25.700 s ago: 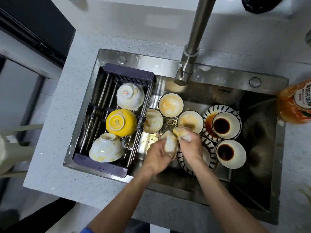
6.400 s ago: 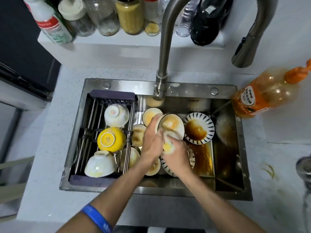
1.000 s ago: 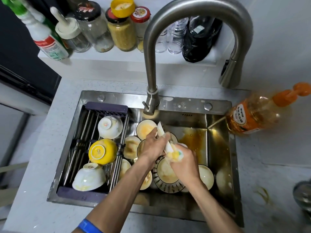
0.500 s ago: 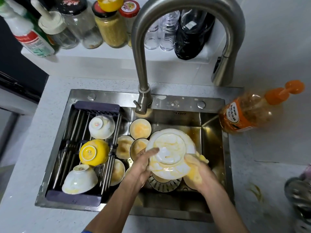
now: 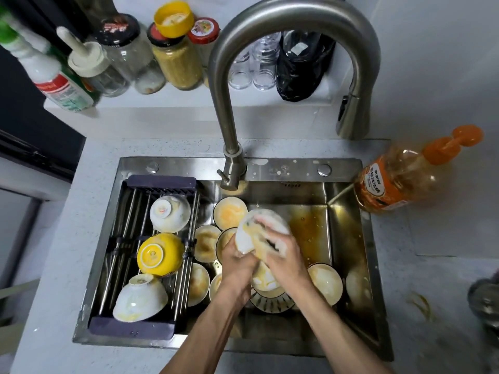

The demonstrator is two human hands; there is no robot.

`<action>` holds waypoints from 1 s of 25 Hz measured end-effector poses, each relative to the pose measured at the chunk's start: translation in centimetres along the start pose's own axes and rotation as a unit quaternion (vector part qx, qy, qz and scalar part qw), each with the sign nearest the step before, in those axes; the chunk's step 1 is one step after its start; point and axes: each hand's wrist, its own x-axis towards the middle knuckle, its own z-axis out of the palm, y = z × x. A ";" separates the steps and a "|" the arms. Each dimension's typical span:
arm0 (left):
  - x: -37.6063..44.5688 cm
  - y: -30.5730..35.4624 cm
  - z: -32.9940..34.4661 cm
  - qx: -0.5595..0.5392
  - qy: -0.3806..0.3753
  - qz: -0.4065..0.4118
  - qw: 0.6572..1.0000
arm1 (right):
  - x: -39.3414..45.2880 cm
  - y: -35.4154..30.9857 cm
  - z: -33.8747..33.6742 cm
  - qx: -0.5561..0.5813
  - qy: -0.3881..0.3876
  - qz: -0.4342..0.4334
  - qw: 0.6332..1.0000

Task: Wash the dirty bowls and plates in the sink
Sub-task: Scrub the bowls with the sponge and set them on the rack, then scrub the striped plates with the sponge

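Your left hand (image 5: pixel 237 259) gripped the plate (image 5: pixel 247 233) by its rim, tilted over the sink (image 5: pixel 348 211) at mid-frame so suds dripped in, while your right hand (image 5: pixel 283 255) pressed a sponge (image 5: pixel 263 242) against it.

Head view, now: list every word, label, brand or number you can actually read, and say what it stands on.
None can be read for certain.
Orange detergent bottle: white label with dark characters, too blurred to read.
White spray bottle: red band and fine print, too small.
Jar lids: red and coloured printing, unreadable.
Black bag: pale tag, no legible text.
Sink wall: small stamped mark below the tap, illegible.
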 end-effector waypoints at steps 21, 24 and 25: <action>2.0 1.7 -6.8 0.467 -0.112 0.273 0.834 | 11.9 0.8 -3.5 -0.366 0.004 -0.016 0.930; 1.1 2.4 -6.5 0.499 -0.131 0.340 0.787 | 4.4 -3.7 -5.9 -0.073 0.138 0.130 0.979; 0.8 2.5 -6.3 0.508 -0.136 0.358 0.772 | 3.0 -5.4 -6.9 -0.011 0.152 0.135 0.979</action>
